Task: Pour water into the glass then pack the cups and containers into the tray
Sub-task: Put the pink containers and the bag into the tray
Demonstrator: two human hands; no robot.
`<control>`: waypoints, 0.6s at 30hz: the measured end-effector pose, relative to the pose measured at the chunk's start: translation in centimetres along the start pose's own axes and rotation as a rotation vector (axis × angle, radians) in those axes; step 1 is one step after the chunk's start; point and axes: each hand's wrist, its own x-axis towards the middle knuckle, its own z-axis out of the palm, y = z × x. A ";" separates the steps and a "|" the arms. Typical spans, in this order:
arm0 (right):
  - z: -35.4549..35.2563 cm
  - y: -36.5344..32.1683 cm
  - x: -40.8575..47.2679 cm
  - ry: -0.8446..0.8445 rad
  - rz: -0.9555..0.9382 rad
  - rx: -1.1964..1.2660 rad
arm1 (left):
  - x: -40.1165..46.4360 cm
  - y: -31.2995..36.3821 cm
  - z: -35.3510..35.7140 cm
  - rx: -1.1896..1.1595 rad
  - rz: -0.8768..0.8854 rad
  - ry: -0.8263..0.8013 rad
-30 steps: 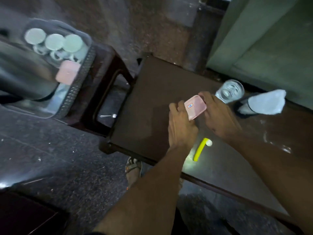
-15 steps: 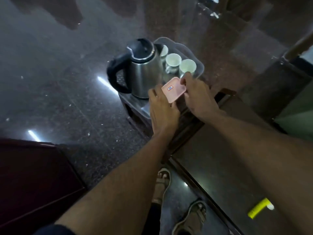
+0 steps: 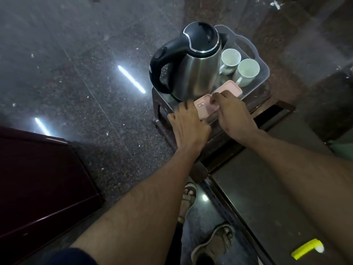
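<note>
A pink lidded container (image 3: pixel 205 109) with a small label lies at the near end of the clear plastic tray (image 3: pixel 264 72). My left hand (image 3: pixel 188 125) holds its left edge and my right hand (image 3: pixel 232 113) holds its right side, fingertips on the lid. A second pink container (image 3: pixel 232 88) lies just behind it, partly hidden by my right hand. Two white cups (image 3: pixel 239 66) stand at the tray's right side. A steel kettle (image 3: pixel 193 64) with a black handle and lid stands on the tray's left. The glass is out of view.
The tray sits on a small dark wooden stool (image 3: pixel 215 138). A dark glossy table (image 3: pixel 267 197) lies at lower right with a yellow object (image 3: pixel 307 250) on it. Dark furniture (image 3: pixel 38 178) stands at lower left. My sandalled feet (image 3: pixel 210 243) are on the granite floor.
Both hands carried the pink container from the dark table over to the tray and lowered it onto the tray's near end beside the kettle. The view swung left with them.
</note>
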 end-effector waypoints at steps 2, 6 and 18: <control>0.0 0.5 0.2 -0.015 0.029 -0.014 | 0.6 0.4 0.4 0.033 -0.008 -0.027; 0.4 0.1 0.3 -0.047 0.043 -0.029 | 1.3 0.1 0.9 0.078 -0.031 -0.028; -1.4 4.0 -5.2 0.222 0.112 0.025 | -2.8 1.8 -0.2 -0.054 -0.040 0.174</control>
